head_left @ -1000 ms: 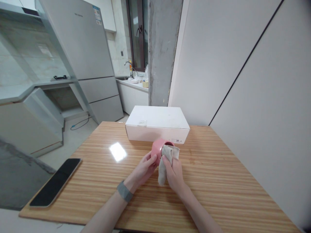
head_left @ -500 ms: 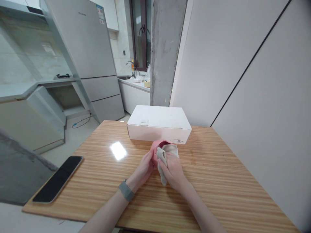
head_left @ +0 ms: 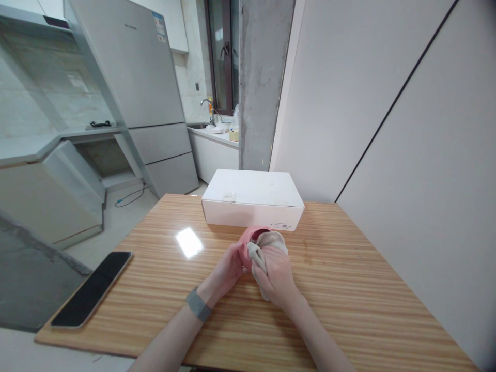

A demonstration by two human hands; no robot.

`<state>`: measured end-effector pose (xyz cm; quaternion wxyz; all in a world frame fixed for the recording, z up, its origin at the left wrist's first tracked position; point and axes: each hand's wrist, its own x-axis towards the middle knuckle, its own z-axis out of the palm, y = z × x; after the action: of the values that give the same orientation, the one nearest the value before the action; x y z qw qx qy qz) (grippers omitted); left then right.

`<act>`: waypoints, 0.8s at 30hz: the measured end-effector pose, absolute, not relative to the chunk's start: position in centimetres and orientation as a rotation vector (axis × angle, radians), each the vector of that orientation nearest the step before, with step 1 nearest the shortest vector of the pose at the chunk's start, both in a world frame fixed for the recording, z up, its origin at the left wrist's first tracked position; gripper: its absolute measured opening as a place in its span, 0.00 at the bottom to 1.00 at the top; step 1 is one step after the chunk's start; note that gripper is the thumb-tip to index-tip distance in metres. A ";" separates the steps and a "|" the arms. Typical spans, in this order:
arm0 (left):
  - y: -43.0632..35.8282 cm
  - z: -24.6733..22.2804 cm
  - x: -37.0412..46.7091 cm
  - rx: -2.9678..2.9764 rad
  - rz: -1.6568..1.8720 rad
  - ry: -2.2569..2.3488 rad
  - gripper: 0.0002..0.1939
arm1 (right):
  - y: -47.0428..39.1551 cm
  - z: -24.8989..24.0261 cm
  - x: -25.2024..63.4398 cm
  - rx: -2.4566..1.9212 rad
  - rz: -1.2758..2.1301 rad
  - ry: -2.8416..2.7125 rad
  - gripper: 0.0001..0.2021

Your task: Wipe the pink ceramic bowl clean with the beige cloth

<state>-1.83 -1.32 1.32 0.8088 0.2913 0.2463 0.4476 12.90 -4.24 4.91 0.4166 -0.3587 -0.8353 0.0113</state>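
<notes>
A pink, hollow, rounded object (head_left: 245, 251), like a cup or bowl, is tilted in front of the white box. My left hand (head_left: 228, 268) grips it from the left side, fingers wrapped round its wall. A light grey cloth (head_left: 272, 239) lies over its rim and partly inside its opening. My right hand (head_left: 276, 274) is closed on the cloth, and an end of the cloth hangs below the fingers. The right hand and cloth hide much of the pink object's right side.
The closed white box (head_left: 253, 188) stands at the far edge of the wooden table (head_left: 356, 289). A black phone or tablet (head_left: 93, 289) lies at the table's left corner. Behind are a fridge (head_left: 132, 67), a grey pillar (head_left: 258, 82) and a sink counter.
My right hand has shifted slightly right and down with the cloth. The cloth's hanging end now shows less. My left hand still holds the pink object, which has tilted a little.
</notes>
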 end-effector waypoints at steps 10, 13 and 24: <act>-2.1 2.3 -1.6 0.654 0.965 0.369 0.21 | -4.3 4.7 12.7 -1.077 0.156 -1.788 0.14; -2.3 2.5 -1.3 0.754 0.995 0.380 0.20 | -4.2 4.5 12.7 -1.193 0.309 -1.644 0.15; -2.0 1.7 -0.9 0.638 1.105 0.594 0.21 | -3.9 3.2 12.1 -1.119 0.271 -1.802 0.14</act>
<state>-0.86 -1.96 1.68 0.7623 0.2934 0.2730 0.5082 12.10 -3.87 3.23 0.4808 -0.4587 -0.7390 0.1110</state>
